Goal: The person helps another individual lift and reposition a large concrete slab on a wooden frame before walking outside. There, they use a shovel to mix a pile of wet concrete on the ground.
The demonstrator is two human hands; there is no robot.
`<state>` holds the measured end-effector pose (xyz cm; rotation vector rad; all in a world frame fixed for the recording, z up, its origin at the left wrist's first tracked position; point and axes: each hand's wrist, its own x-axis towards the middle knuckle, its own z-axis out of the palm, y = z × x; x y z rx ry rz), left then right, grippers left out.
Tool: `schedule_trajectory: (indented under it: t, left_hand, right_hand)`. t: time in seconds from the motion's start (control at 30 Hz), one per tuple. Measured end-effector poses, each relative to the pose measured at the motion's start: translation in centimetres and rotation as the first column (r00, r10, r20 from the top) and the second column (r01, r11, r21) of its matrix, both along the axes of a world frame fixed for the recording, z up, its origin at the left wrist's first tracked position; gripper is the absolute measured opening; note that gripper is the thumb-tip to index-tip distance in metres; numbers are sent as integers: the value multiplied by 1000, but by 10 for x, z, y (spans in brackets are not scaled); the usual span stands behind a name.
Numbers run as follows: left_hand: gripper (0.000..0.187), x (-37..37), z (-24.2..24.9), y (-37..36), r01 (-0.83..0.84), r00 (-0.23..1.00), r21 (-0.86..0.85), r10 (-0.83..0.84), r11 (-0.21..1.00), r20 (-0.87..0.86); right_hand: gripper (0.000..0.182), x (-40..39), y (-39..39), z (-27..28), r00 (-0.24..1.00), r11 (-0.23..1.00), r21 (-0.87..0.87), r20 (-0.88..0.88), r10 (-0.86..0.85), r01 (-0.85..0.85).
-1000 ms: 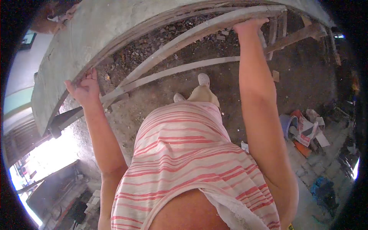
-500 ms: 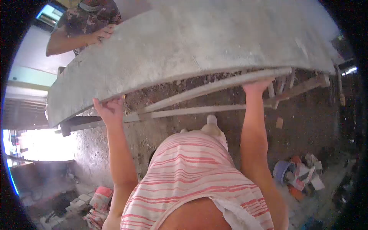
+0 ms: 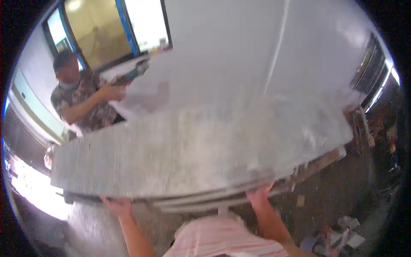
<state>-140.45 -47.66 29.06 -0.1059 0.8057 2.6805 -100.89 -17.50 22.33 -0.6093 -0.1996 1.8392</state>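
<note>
A large grey board [image 3: 180,158] spans the middle of the view, its broad face tilted toward me. Under its near edge, at the left, my left hand [image 3: 119,207] supports it, with the fingertips hidden beneath. Further right, my right hand [image 3: 258,198] reaches up against the same edge, and its fingers are partly covered by the board. Pale wooden strips [image 3: 192,199] of a frame show below the board between my hands. Motion blur softens the hands and the edge.
Across the board stands another person [image 3: 85,100] holding a dark, elongated tool [image 3: 128,78]. Behind are a white wall [image 3: 222,51] and a window [image 3: 100,30]. A cluttered pile [image 3: 338,237] lies on the floor at lower right.
My view has tipped upward, so the board and my hands appear lower. My right hand, earlier on a wooden strip, is now at the board's edge. The other person's hand has left the board.
</note>
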Motion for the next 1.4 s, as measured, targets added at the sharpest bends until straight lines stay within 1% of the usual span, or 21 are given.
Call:
schedule_trajectory:
  t: [0.07, 0.1, 0.13, 0.17, 0.23, 0.27, 0.3, 0.33, 0.4, 0.43, 0.47, 0.5, 0.53, 0.57, 0.67, 0.77, 0.87, 0.97, 1.27, 1.33, 1.4]
  left_hand:
    - [80, -39, -47, -25, 47, 999, 83, -47, 995, 3]
    - [81, -50, -74, -24, -235, 904, -328, 82, 915, -419]
    - [82, -62, -90, -16, -621, 638, -499, 21, 605, -769]
    - [82, -69, -87, -9, -623, 627, -464, 47, 630, -778]
    - [84, -66, -58, -7, -348, 689, -363, -27, 864, -724]
    - [84, -56, -40, -5, -337, 684, -337, -17, 879, -729]
    - [83, -35, -9, 5, -134, 882, -70, 86, 989, -463]
    - [83, -27, 9, 12, -13, 990, 257, 49, 966, -132]
    - [83, -45, -26, 4, -76, 989, 148, 93, 986, -111]
    - [85, -51, -44, 4, -279, 862, -253, 126, 926, -490]
    - [88, -52, -41, 3, -565, 629, -491, -39, 662, -777]
    - [88, -51, -40, -2, -558, 634, -506, -55, 658, -771]
    - [91, -38, -11, -2, -196, 882, -205, 81, 959, -463]
    - [95, -31, 7, -5, 41, 998, 282, -25, 959, -60]
    - [95, -64, -30, -22, -101, 994, 170, 90, 980, 68]
    - [92, -68, 9, -18, -251, 933, 36, 231, 967, 276]
    - [88, -93, -7, -34, -186, 979, -109, 193, 977, 58]
    - [84, -88, -2, -18, -229, 973, -195, 225, 954, -39]
    - [73, -105, -18, -27, -159, 987, -275, 146, 948, -68]
    - [72, -114, -26, -31, -188, 981, -304, 162, 934, -109]
    - [71, -117, -26, -33, -221, 973, -325, 184, 919, -142]
  right_hand:
    - [65, 3, -2, 4, 999, 995, -92, -35, 33, -36]
    - [68, 1, -4, 12, 998, 996, -75, -40, 49, -52]
    - [68, -4, 0, 14, 997, 998, -23, -59, 49, -51]
    - [71, -5, 0, 13, 995, 998, 2, -76, 65, -65]
    - [75, -10, -1, 23, 994, 998, 46, -93, 58, -53]
    - [76, -18, -6, 23, 996, 980, 195, -70, 54, -40]
    - [78, -24, -6, 30, 998, 940, 339, -43, 48, -31]
    - [78, -28, -9, 44, 998, 932, 361, -44, 39, -20]
    - [77, -33, -21, 59, 990, 940, 340, -134, 48, 0]
    - [77, -33, -19, 52, 991, 939, 344, -131, 41, 6]
    - [80, -30, -15, 40, 993, 944, 329, -117, 25, 15]
    - [84, -27, -17, 22, 995, 953, 301, -99, 9, 21]
    - [83, -35, -22, 36, 991, 944, 330, -134, 22, 24]
    - [82, -42, -24, 57, 986, 938, 344, -165, 24, 35]
    - [76, -33, -18, 26, 985, 961, 245, -146, -97, 130]
    - [79, -34, -11, 15, 977, 955, 203, -49, -208, 214]
    - [80, -36, -11, 27, 974, 955, 192, -74, -216, 227]
    - [80, -41, -10, 29, 943, 933, 189, 71, -325, 307]
    - [59, -41, -3, 32, 951, 917, 256, -128, -280, 305]
    - [76, -43, 1, 36, 938, 922, 179, -18, -346, 344]
    - [62, -53, -11, 56, 900, 887, 265, 121, -419, 378]
